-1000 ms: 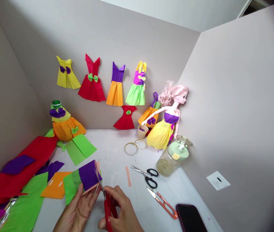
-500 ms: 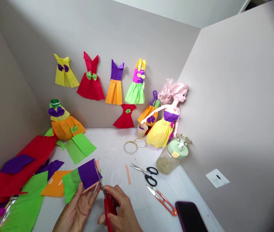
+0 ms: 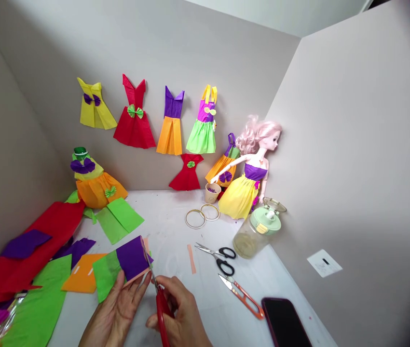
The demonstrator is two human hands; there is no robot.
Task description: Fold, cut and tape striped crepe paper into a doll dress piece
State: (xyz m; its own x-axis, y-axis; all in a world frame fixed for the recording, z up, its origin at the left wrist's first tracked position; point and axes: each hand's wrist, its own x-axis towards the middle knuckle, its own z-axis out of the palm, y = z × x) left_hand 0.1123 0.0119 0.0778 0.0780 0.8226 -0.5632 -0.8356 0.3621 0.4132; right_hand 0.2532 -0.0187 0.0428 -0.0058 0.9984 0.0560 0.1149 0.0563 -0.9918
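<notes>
Between the thumb and fingers of my left hand (image 3: 118,303) is a folded piece of green and purple crepe paper (image 3: 129,258), with a peach layer showing along its edges. My right hand (image 3: 179,308) grips a pair of red-handled scissors (image 3: 162,313), their blades at the purple right edge of the paper. How far the blades are apart is hard to make out. A peach strip (image 3: 191,259) lies on the table to the right. Left of the held paper is an orange sheet (image 3: 84,273) with two white marks.
Black-handled scissors (image 3: 223,255), orange thread snips (image 3: 243,298) and a phone (image 3: 284,323) lie at right. Behind them stand a bottle (image 3: 252,236) and a doll (image 3: 244,193). Two rings (image 3: 195,226) lie mid-table. Crepe paper sheets (image 3: 49,299) fill the left; paper dresses (image 3: 134,123) hang on the wall.
The view has shifted very slightly. Both hands, the paper and the red-handled scissors keep nearly the same position, with the blades still at the purple edge.
</notes>
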